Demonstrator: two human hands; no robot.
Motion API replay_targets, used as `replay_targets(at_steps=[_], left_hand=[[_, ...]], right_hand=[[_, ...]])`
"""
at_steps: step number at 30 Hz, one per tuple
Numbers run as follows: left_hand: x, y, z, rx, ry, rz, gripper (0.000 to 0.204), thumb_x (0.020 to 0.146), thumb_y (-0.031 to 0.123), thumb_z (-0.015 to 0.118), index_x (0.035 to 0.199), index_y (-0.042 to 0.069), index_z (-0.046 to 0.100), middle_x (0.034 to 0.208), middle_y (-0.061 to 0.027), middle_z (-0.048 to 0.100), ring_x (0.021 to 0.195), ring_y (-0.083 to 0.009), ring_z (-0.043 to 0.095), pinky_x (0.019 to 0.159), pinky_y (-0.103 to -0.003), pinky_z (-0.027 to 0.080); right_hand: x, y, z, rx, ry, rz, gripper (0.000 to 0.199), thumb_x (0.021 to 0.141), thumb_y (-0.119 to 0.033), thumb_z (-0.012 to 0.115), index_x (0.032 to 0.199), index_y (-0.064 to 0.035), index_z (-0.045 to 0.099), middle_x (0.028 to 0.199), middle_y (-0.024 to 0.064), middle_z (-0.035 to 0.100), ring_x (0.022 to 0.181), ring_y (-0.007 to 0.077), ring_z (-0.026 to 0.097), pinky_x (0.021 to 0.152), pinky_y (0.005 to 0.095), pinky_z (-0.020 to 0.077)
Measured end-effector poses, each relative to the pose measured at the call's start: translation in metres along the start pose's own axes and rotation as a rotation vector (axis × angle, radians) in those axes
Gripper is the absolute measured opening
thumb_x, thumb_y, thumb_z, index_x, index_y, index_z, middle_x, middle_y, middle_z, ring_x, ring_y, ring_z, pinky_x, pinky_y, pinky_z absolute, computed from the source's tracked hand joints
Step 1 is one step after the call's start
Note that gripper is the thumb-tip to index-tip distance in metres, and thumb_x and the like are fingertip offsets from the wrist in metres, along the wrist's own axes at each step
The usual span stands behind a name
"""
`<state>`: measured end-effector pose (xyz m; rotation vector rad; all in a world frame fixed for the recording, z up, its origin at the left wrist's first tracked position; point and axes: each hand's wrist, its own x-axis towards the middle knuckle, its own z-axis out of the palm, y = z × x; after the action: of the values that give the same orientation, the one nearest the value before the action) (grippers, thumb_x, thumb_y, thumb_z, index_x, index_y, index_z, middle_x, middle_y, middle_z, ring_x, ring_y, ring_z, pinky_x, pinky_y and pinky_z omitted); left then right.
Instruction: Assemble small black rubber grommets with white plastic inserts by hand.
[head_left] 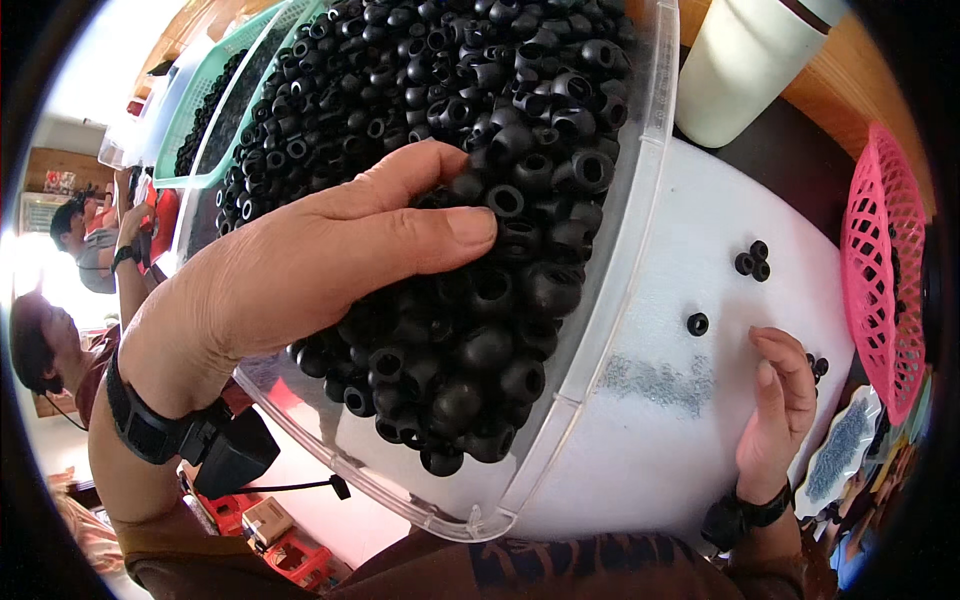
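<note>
My left hand (350, 245) reaches over the wall of a large clear plastic bin (610, 290), its thumb and forefinger stretched apart among a heap of round black hollow pieces (490, 345). Its other fingers are hidden; I see nothing held. At the right, my right hand (780, 410) hovers at or rests on a white tabletop (560, 480), fingers loosely bent, with thumb and forefinger apart and nothing visible between them. Past its fingertips lies a single small black ring-like piece (697, 324). Farther off sits a cluster of three black pieces (752, 262). More pieces (818, 367) show beside the fingers.
A pink openwork basket (868, 265) stands at the far right, near a scalloped white dish (872, 405) of blue-grey grains. Similar specks (655, 385) lie on the tabletop. A pale tumbler (750, 70) stands behind; a mint-green basket (170, 160) and two people (95, 250) are leftward.
</note>
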<state>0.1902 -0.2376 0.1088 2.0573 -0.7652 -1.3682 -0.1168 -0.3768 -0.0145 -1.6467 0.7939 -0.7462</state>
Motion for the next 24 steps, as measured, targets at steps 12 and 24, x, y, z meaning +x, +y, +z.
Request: replay_targets(at_steps=[12,24], left_hand=[[0.002,-0.004,-0.011,0.005,-0.152,0.059,0.096,0.052,0.025,0.087,0.13,0.001,0.037,0.118,-0.0088,0.054,0.112,-0.0197,0.048,0.101,-0.03,0.033],[0.006,0.01,-0.012,-0.07,-0.12,-0.05,0.084,0.054,0.017,0.074,0.13,0.0,0.043,0.123,-0.0067,0.052,0.113,-0.0152,0.047,0.102,-0.024,0.029]], right_hand=[[0.0,-0.002,-0.001,0.003,-0.011,0.013,0.017,0.087,-0.009,0.055,0.101,0.0011,0.059,0.11,0.0135,0.057,0.105,0.0195,0.051,0.094,0.0316,0.0348],[0.001,-0.001,-0.001,-0.017,-0.002,0.019,0.018,0.087,-0.012,0.057,0.1,0.0002,0.06,0.108,0.0133,0.058,0.104,0.0195,0.051,0.094,0.0327,0.035]])
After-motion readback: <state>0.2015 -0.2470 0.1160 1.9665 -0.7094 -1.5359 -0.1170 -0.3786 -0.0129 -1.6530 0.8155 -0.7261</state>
